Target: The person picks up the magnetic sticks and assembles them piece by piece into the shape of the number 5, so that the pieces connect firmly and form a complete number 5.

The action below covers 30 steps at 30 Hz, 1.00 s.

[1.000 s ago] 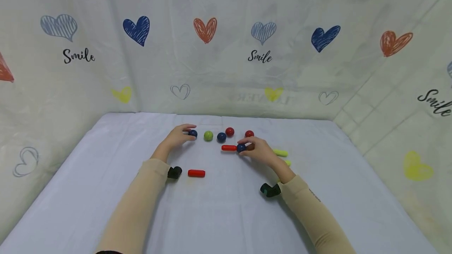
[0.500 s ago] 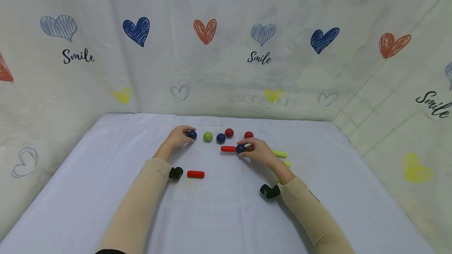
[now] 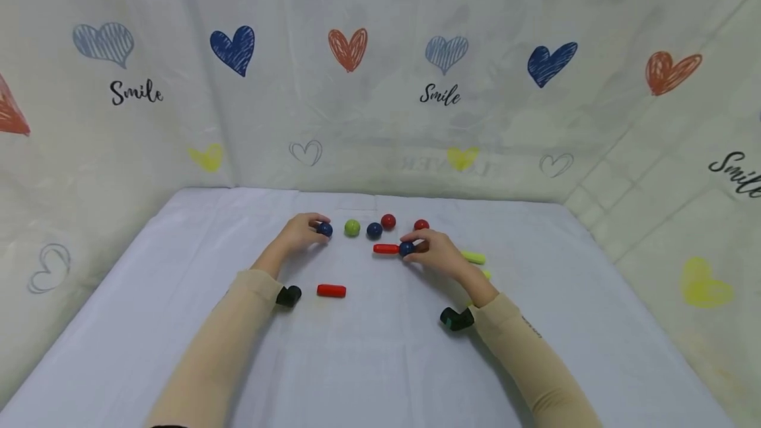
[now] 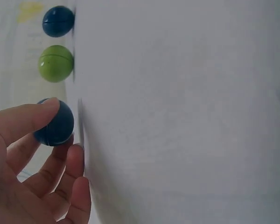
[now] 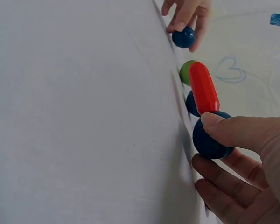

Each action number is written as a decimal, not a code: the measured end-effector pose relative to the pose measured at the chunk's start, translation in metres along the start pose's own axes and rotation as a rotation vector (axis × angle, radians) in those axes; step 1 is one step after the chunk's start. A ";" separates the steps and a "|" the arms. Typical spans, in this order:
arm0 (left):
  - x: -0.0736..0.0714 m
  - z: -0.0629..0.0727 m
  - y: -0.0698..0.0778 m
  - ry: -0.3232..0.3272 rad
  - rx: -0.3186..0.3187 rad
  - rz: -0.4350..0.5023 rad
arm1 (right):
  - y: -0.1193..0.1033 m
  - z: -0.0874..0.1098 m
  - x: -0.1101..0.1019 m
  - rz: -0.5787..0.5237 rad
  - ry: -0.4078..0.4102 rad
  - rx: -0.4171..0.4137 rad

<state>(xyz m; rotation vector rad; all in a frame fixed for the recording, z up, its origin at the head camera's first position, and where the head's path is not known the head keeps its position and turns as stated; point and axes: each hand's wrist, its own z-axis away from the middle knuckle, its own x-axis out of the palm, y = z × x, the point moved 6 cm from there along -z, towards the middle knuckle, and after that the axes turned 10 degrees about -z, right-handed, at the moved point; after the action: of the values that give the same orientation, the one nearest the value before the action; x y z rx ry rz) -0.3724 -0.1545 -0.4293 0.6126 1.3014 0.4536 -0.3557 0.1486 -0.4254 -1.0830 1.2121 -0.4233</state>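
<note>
My left hand (image 3: pixel 299 232) pinches a dark blue ball (image 3: pixel 325 229) between thumb and fingers near the back of the table; in the left wrist view the thumb presses on this ball (image 4: pixel 60 123). With thumb and fingertips my right hand (image 3: pixel 438 254) grips another blue ball (image 3: pixel 407 249). A red rod (image 3: pixel 386 249) juts from that ball toward the left, its end touching the ball; the right wrist view shows the rod (image 5: pixel 204 87) just above the thumb. Between and behind the hands sit a green ball (image 3: pixel 352 228) and a third blue ball (image 3: pixel 374 230).
Two red balls (image 3: pixel 388 221) lie at the back, one just behind my right hand. A loose red rod (image 3: pixel 331 290) lies nearer, in front of the left hand. Yellow-green rods (image 3: pixel 473 257) lie right, partly hidden by the right arm. A white cloth (image 3: pixel 368 362) covers the table.
My left hand and its blue ball have come slightly nearer, the forearm shifting a little left. The right hand, with its ball and rod, has stayed nearly still.
</note>
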 end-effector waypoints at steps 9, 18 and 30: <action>0.009 0.010 0.009 -0.030 0.035 -0.023 | -0.001 0.001 0.000 -0.009 -0.007 0.011; 0.012 0.018 0.020 -0.066 0.074 -0.073 | -0.008 -0.004 0.001 0.008 -0.010 0.009; 0.024 0.021 0.027 -0.119 0.097 -0.064 | -0.012 -0.008 0.009 -0.013 -0.026 0.017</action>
<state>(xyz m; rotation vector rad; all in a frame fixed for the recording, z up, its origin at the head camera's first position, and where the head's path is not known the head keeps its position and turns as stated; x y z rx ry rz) -0.3463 -0.1218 -0.4268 0.6670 1.2306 0.2978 -0.3568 0.1327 -0.4202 -1.0794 1.1771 -0.4281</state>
